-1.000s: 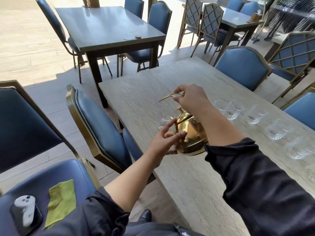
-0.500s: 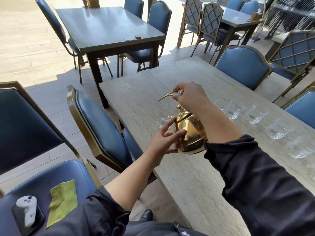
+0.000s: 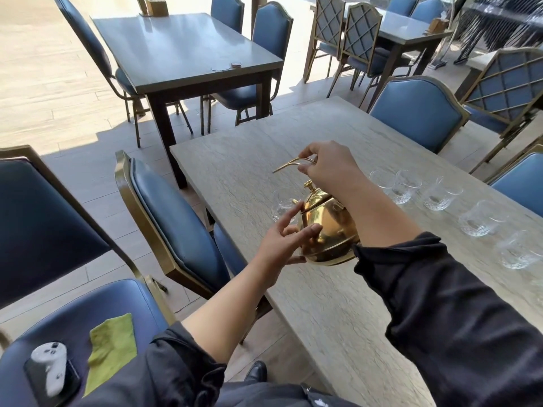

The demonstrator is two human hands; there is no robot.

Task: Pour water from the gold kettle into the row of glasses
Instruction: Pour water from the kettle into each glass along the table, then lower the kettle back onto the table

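A round gold kettle (image 3: 326, 227) hangs tilted to the left above the grey stone table (image 3: 338, 304). My right hand (image 3: 332, 165) grips its thin gold handle from above. My left hand (image 3: 283, 240) rests against the kettle's left side and base, fingers spread. The spout end is hidden behind my left fingers, next to a clear glass (image 3: 282, 204) at the left end of the row. Several more glasses (image 3: 440, 195) run in a line toward the right edge of the table.
Blue padded chairs (image 3: 176, 227) stand along the table's near left side and far side (image 3: 417, 113). On a chair seat at bottom left lie a green cloth (image 3: 113, 345) and a white controller (image 3: 51, 365). A dark table (image 3: 182, 51) stands behind.
My right hand has lifted the handle slightly and the kettle sits a little higher and more tilted to the left. My left hand stays against its side.
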